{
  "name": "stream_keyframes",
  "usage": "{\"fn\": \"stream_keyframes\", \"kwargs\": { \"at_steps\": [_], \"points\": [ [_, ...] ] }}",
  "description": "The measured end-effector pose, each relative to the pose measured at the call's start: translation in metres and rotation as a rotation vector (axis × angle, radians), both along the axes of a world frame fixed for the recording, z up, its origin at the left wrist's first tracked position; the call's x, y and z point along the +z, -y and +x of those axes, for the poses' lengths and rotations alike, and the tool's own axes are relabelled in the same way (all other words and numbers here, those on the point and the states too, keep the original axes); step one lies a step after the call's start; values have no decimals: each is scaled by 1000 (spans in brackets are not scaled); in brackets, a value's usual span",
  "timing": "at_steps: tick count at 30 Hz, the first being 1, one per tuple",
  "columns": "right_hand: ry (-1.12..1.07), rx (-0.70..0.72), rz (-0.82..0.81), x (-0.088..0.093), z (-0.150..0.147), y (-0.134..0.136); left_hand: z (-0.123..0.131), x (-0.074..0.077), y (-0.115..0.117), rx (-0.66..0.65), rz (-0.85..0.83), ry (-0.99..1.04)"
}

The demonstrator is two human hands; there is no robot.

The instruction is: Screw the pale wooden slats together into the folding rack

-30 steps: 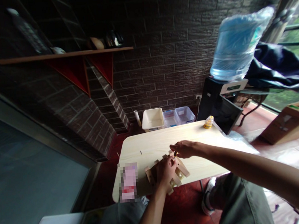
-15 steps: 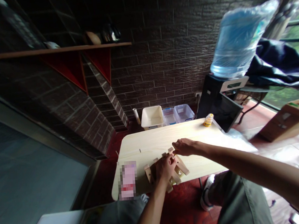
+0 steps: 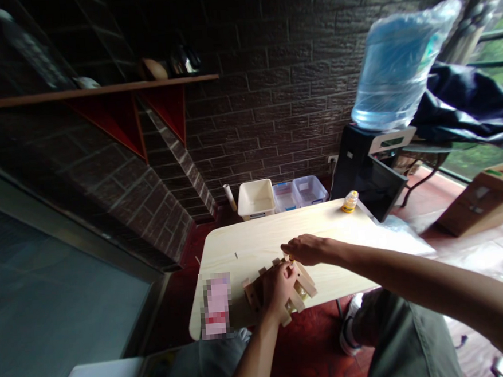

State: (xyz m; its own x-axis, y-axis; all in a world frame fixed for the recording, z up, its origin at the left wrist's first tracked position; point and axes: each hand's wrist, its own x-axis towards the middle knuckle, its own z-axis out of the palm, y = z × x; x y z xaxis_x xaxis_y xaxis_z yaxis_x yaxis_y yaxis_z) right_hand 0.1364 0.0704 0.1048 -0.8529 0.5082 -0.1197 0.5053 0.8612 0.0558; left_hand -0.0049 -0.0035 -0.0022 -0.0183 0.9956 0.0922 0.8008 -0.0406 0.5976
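Observation:
A slatted wooden frame (image 3: 297, 301) of pale wood lies near the front edge of the table (image 3: 255, 237). Through its slats something clear and yellowish shows, too small to name. My left hand (image 3: 278, 290) lies across the frame with its fingers curled round the wood. At the frame's far right corner, my right hand (image 3: 306, 249) is closed, palm down. A speck of yellow-orange shows beneath its fingers, but what they hold is hidden.
A pixelated pink packet (image 3: 217, 306) lies left of the frame. Behind it sits a small dark piece (image 3: 236, 255). A yellow-capped bottle (image 3: 349, 202) stands at the back right. Past the table are plastic bins (image 3: 256, 197) and a water dispenser (image 3: 355, 161).
My right hand has shifted slightly left over the frame's far corner and now covers more of it. My left hand stays on the frame.

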Motion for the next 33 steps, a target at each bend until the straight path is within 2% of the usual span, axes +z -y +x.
{"fn": "stream_keyframes", "kwargs": {
  "at_steps": [6, 10, 13, 18, 22, 27, 30, 33],
  "points": [
    [-24, -108, 28, -18, -3, 1, 0, 3, 0, -5, -18, 8],
    [-2, -239, 4, -16, -12, 1, 1, 7, 1, 8, -49, 5],
    [1, -289, 0, -12, -17, 6, 1, 8, 3, -7, -5, -13],
    [18, -255, -13, 0, -14, 11, 2, 10, 4, -2, 62, -46],
    [35, -129, -21, 4, -4, 4, 2, 10, 3, 2, 26, -8],
    [9, -25, 18, -12, 4, -6, 1, 7, 1, 7, 10, -15],
    [-20, -49, 48, -22, 5, -7, 1, 5, 0, 14, -37, -21],
    [-21, -119, 47, -24, 6, -6, 0, 3, -2, 4, -35, 4]
  ]
}}
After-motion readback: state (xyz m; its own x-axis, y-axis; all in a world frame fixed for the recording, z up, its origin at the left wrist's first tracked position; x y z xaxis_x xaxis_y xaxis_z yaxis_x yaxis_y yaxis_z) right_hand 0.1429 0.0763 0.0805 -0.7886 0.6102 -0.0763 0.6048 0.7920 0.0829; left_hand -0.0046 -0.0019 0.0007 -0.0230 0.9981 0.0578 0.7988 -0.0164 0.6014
